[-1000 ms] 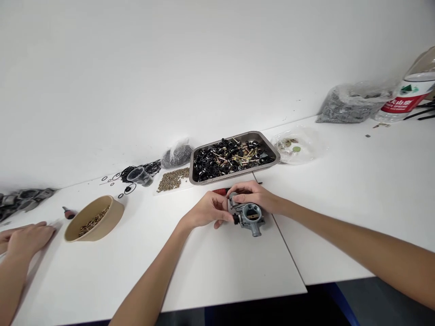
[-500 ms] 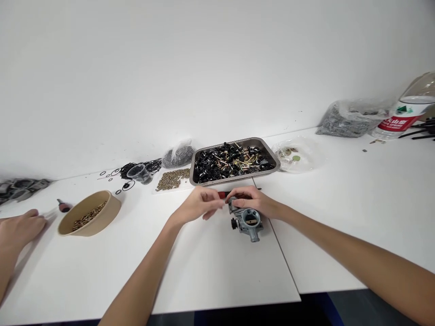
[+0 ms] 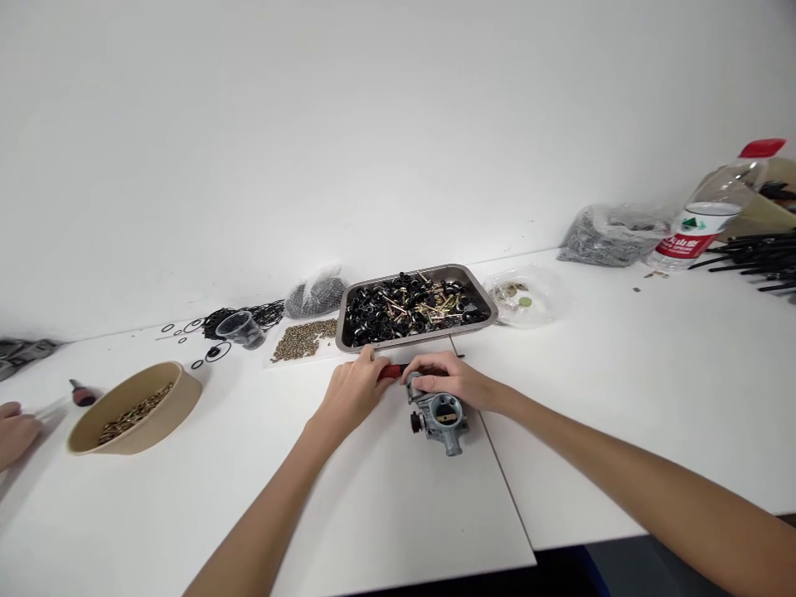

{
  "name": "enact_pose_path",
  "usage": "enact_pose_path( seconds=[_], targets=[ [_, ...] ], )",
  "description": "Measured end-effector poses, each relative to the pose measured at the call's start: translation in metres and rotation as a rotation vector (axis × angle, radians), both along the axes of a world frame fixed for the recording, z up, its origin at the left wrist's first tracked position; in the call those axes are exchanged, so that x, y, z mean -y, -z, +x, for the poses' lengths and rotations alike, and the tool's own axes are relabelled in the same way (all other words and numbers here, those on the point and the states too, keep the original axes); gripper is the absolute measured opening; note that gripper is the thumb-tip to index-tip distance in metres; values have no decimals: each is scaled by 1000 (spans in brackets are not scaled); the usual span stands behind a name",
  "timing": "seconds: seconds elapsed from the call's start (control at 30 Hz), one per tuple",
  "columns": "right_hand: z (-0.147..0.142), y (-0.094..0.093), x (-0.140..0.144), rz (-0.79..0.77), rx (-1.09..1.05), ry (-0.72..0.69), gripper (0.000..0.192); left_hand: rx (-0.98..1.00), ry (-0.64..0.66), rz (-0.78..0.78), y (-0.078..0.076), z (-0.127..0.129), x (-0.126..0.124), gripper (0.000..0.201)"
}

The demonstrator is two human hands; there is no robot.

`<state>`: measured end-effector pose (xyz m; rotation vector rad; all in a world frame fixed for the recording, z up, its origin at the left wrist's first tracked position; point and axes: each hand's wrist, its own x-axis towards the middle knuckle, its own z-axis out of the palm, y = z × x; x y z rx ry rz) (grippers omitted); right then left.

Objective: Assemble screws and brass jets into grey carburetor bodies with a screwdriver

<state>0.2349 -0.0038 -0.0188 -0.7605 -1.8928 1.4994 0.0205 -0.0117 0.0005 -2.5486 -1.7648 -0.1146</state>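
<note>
Carburetor body (image 3: pixel 440 416), grey cast metal, sits on the white desk (image 3: pixel 622 398) just in front of me, near its front edge. My right hand (image 3: pixel 448 378) rests over its top with fingers curled down on it, pinning it so it cannot roll or slide. My left hand (image 3: pixel 351 390) lies just beside it, fingers closed around the red handle of a screwdriver (image 3: pixel 391 371) lying flat between the carburetor and a metal tray (image 3: pixel 478 292). Both hands are close together, nearly touching.

That tray, right behind my hands, holds a heap of small black rings and brass pins, within easy reach. To its left lie a patch of loose brass bits (image 3: pixel 302 338), a small clear cup (image 3: pixel 240 328), a bag of dark parts (image 3: pixel 316 295) and scattered black O-rings (image 3: pixel 215 351). Further left stands a tan bowl (image 3: pixel 133 410) with more brass pieces. Another person's hand (image 3: pixel 16 433) rests at the far left edge.

To the right sit a clear plastic dish (image 3: pixel 526 297), a bag of grey parts (image 3: pixel 606 235) and a water bottle (image 3: pixel 696 225) lying tilted. A plain white wall rises behind the desk.
</note>
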Motion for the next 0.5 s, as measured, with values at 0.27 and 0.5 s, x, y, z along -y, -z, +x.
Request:
enact_pose_path(
  seconds=[0.27,0.5],
  targets=[
    [11,-33,1,106,46,73,32,608,22,98,-30,-9,6,15],
    [99,-69,-50,361,97,708,29,1701,-95,-16,-64,-86,-15,22]
  ],
)
